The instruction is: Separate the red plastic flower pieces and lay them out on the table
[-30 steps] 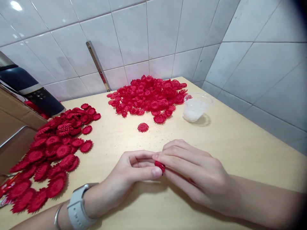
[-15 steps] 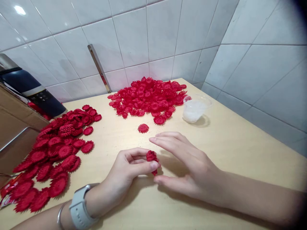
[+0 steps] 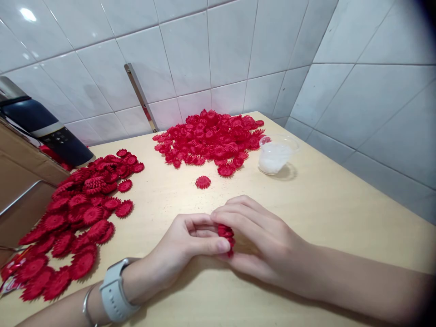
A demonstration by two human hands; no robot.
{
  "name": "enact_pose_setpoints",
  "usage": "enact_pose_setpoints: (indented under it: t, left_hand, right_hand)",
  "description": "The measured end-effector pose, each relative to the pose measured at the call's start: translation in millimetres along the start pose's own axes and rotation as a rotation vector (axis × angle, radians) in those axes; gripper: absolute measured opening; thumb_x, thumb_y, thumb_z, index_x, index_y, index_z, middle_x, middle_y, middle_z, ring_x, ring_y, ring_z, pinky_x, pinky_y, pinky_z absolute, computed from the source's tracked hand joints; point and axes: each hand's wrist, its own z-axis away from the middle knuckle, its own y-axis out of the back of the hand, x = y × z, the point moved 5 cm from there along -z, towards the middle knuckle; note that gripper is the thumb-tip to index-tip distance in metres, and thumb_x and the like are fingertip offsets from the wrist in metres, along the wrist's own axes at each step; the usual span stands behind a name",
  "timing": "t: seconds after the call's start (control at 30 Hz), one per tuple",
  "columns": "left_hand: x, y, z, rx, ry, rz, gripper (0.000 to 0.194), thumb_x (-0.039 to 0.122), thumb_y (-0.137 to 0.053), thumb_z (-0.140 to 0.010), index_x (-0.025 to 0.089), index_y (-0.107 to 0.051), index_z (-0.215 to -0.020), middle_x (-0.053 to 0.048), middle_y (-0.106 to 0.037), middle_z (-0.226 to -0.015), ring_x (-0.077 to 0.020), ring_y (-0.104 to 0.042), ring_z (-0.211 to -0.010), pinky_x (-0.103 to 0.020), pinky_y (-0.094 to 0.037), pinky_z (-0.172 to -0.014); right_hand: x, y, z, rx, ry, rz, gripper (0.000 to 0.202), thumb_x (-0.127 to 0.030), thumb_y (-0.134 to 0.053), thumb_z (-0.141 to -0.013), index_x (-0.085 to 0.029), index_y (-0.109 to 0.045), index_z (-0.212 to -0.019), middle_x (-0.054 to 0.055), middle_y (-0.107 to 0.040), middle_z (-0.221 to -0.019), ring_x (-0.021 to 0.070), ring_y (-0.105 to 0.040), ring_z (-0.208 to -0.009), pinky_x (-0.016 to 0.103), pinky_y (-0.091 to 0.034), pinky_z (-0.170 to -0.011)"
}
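Note:
Between the thumb and fingers of my left hand (image 3: 190,238) is a small red fabric flower (image 3: 226,234), held on edge above the table. My right hand (image 3: 262,240) curves around it from the other side, fingertips at its upper edge and thumb at its lower edge. Part of the flower is hidden by the fingers. A single red toothed disc (image 3: 203,182) lies flat beyond my hands. Farther back is a heap of thin red toothed discs (image 3: 211,138). At the left spreads a pile of thicker red flowers (image 3: 78,213).
A clear plastic cup (image 3: 274,159) with white contents stands tilted at the back right. On the left are a cardboard box (image 3: 23,159) and a dark bottle (image 3: 51,125). A metal strip (image 3: 140,96) leans on the tiled wall (image 3: 231,41).
My right hand has closed in around the flower, its fingertips meeting my left fingers. My left hand has shifted slightly right with the flower.

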Motion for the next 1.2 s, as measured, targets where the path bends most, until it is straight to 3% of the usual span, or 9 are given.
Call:
enact_pose_setpoints:
  t: [0.13, 0.33, 0.57, 0.67, 0.77, 0.83, 1.07, 1.2]
  left_hand:
    - [-1, 2.8, 1, 0.010, -0.003, 0.015, 0.024, 0.008, -0.074, -0.062, 0.012, -0.069, -0.085, -0.002, -0.070, -0.074, -0.0090, -0.061, -0.067, -0.017, -0.047, -0.065]
    - [1, 0.0, 2, 0.007, -0.008, 0.044, 0.026, 0.017, -0.074, -0.065, 0.012, -0.069, -0.090, -0.005, -0.071, -0.083, -0.0119, -0.062, -0.075, -0.020, -0.048, -0.072]
    - [-1, -0.6, 3, 0.009, 0.045, 0.078, 0.030, 0.015, -0.077, -0.059, 0.011, -0.069, -0.088, -0.005, -0.070, -0.081, -0.0129, -0.062, -0.074, -0.022, -0.048, -0.071]
    - [1, -2.8, 2, 0.003, 0.010, 0.073, 0.022, 0.012, -0.073, -0.063, 0.010, -0.069, -0.085, -0.004, -0.069, -0.075, -0.0112, -0.061, -0.070, -0.019, -0.048, -0.067]
    - [3, -3.6, 3, 0.015, -0.023, 0.062, 0.011, 0.007, -0.068, -0.068, 0.011, -0.068, -0.079, -0.001, -0.067, -0.068, -0.0079, -0.059, -0.062, -0.015, -0.046, -0.059]
    - [3, -1.7, 4, 0.043, -0.037, 0.056, 0.009, 0.007, -0.066, -0.070, 0.012, -0.068, -0.077, 0.000, -0.066, -0.066, -0.0079, -0.059, -0.061, -0.015, -0.045, -0.058]
    - [6, 1.9, 5, 0.084, -0.037, -0.040, 0.005, 0.009, -0.071, -0.064, 0.010, -0.066, -0.064, -0.002, -0.066, -0.061, -0.0097, -0.058, -0.056, -0.019, -0.045, -0.058]
    - [8, 2.7, 4, 0.137, -0.057, -0.024, 0.007, 0.013, -0.072, -0.066, 0.011, -0.067, -0.070, -0.003, -0.067, -0.065, -0.0109, -0.058, -0.061, -0.021, -0.045, -0.062]
  right_hand:
    - [-3, 7, 0, 0.064, 0.026, -0.008, 0.018, -0.003, -0.049, -0.077, -0.012, -0.056, -0.091, 0.009, -0.062, -0.076, 0.0196, -0.053, -0.075, 0.034, -0.049, -0.064]
    - [-6, 12, 0, 0.075, 0.054, -0.038, 0.021, 0.000, -0.045, -0.080, -0.012, -0.059, -0.092, 0.008, -0.064, -0.076, 0.0186, -0.053, -0.073, 0.032, -0.050, -0.061]
    - [-6, 13, -2, 0.038, 0.049, -0.067, 0.020, 0.000, -0.045, -0.080, -0.015, -0.058, -0.084, 0.006, -0.064, -0.073, 0.0167, -0.053, -0.070, 0.031, -0.049, -0.062]
    - [-2, 10, -2, 0.013, 0.006, -0.060, 0.021, -0.007, -0.054, -0.076, -0.013, -0.054, -0.096, 0.008, -0.062, -0.084, 0.0193, -0.052, -0.084, 0.033, -0.049, -0.072]
    - [3, 9, 0, 0.020, -0.015, -0.011, 0.050, -0.020, -0.068, -0.066, -0.010, -0.046, -0.110, 0.013, -0.057, -0.103, 0.0255, -0.044, -0.105, 0.041, -0.043, -0.088]
    - [3, 9, 2, 0.040, -0.013, 0.022, 0.056, -0.022, -0.069, -0.065, -0.010, -0.043, -0.113, 0.014, -0.057, -0.106, 0.0269, -0.042, -0.109, 0.043, -0.040, -0.092]
    - [-4, 12, 1, 0.133, 0.012, 0.028, 0.040, -0.016, -0.066, -0.068, -0.014, -0.049, -0.105, 0.010, -0.062, -0.092, 0.0269, -0.049, -0.102, 0.042, -0.044, -0.086]
    - [4, 30, -8, 0.172, -0.067, 0.050, 0.029, -0.019, -0.059, -0.075, -0.017, -0.052, -0.103, 0.010, -0.062, -0.096, 0.0248, -0.053, -0.097, 0.040, -0.045, -0.083]
